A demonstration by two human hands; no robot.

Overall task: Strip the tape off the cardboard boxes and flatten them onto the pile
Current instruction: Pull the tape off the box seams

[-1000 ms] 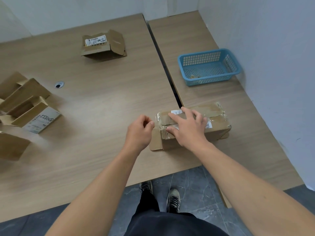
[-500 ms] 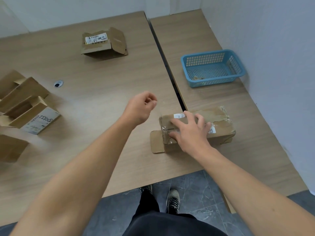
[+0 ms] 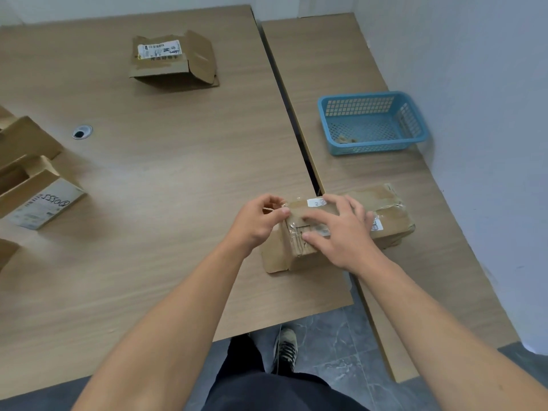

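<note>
Taped cardboard box [image 3: 388,213], nearer the person than the blue basket [image 3: 376,147]; judged light, stiff-walled; tape [image 3: 295,235] glossy, clingy; right hand [image 3: 341,232] flat, fingers spread, pressing the top; left hand [image 3: 256,222] pinches a loose tape end, the sensible purchase

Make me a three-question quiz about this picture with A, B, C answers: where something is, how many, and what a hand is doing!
1. Where is the blue basket? A on the right table by the wall; B on the floor; C under the table.
2. How many hands touch the taped box? A none; B one; C two.
3. The right hand has its fingers: A spread flat; B in a fist; C round a cup.
Answers: 1 A, it stands beside the wall. 2 C, the left hand pinches tape at its end, the right lies on top. 3 A, they lie straight across the box.
</note>
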